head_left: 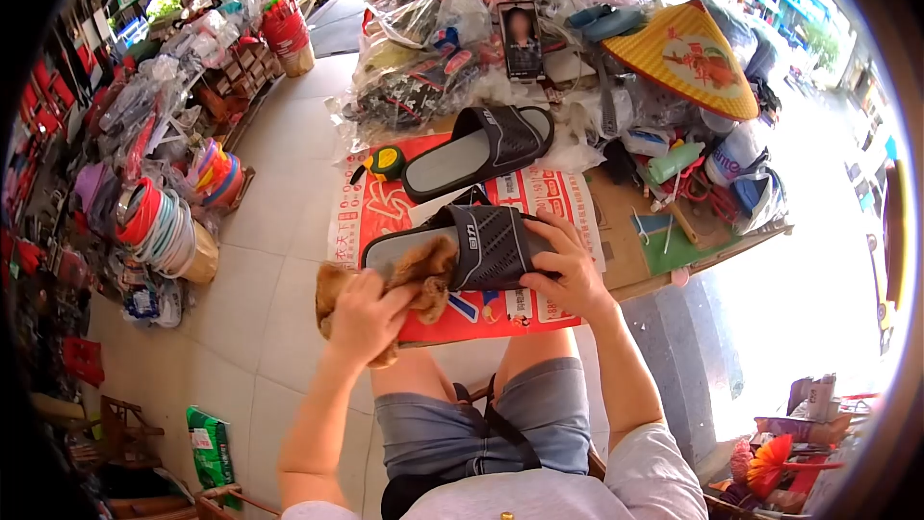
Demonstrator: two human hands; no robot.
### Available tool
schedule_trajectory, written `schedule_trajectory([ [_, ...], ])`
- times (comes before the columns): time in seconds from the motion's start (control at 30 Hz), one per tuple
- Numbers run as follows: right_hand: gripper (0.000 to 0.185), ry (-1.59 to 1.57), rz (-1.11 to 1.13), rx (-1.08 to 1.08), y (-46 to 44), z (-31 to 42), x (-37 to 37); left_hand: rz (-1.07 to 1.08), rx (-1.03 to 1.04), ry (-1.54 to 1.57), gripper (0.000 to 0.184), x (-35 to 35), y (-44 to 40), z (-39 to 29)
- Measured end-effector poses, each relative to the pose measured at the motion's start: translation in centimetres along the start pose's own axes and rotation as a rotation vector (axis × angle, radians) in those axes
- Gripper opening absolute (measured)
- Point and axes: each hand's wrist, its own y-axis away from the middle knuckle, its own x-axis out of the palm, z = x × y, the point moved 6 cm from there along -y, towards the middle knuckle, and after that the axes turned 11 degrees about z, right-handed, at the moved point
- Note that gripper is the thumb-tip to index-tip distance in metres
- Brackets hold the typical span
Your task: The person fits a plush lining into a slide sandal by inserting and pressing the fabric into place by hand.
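Note:
A black slide sandal (489,248) with a grey footbed lies on a red printed sheet (452,327) near the table's front edge. My left hand (364,316) is closed on a brown plush cloth (423,270), which rests against the footbed near the sandal's open end. On the sandal's other end, my right hand (566,268) grips the black strap side with thumb and fingers. Behind it lies a second black slide sandal (481,149), untouched. A yellow and black tape measure (387,163) sits left of that one.
Plastic-wrapped goods (414,87) are heaped at the back of the table, with a phone (521,40) propped on them and a yellow conical hat (685,58) at right. Buckets (159,231) and stacked wares stand left across the tiled floor (279,183).

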Motion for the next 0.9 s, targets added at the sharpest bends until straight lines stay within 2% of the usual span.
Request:
schedule_trajectory([
  [0.13,0.026,-0.113,-0.012,-0.005,0.1,-0.4,0.2,0.002,-0.124,-0.063,0.035,-1.6,1.3,3.2],
  [0.2,0.023,-0.183,-0.049,-0.012,0.3,-0.9,-0.5,-0.191,-0.249,-0.019,0.032,-4.1,1.5,3.8],
  [0.23,0.022,-0.223,-0.084,-0.002,0.5,-1.0,-1.0,-0.297,-0.229,0.118,0.028,-5.0,0.9,3.3],
  [0.33,0.024,-0.187,-0.083,0.035,0.6,-0.6,-0.9,-0.212,-0.229,0.191,0.024,-3.3,-1.1,0.1],
  [0.43,0.025,-0.144,-0.104,0.059,0.7,-1.2,-0.4,-0.077,-0.022,0.150,0.019,0.8,-3.2,-3.2],
  [0.53,0.025,-0.142,-0.105,0.067,0.8,-1.2,-0.5,-0.046,-0.085,0.076,0.018,0.3,-2.0,-1.2],
  [0.67,0.026,-0.166,-0.135,0.083,0.7,-0.9,-0.6,-0.012,-0.324,0.006,0.019,-1.1,-0.5,3.0],
  [0.7,0.026,-0.171,-0.141,0.078,0.6,-0.8,-0.7,-0.012,-0.323,-0.003,0.019,-1.7,-0.7,3.0],
  [0.77,0.026,-0.163,-0.124,0.079,0.6,-0.7,-0.7,-0.146,-0.377,0.061,0.019,-3.5,-1.2,3.1],
  [0.87,0.026,-0.169,-0.141,0.092,0.7,-0.7,-0.6,-0.141,-0.322,0.175,0.020,-2.6,-3.5,0.8],
  [0.9,0.026,-0.162,-0.138,0.092,0.7,-0.7,-0.6,-0.070,-0.276,0.159,0.020,-1.2,-4.4,0.4],
])
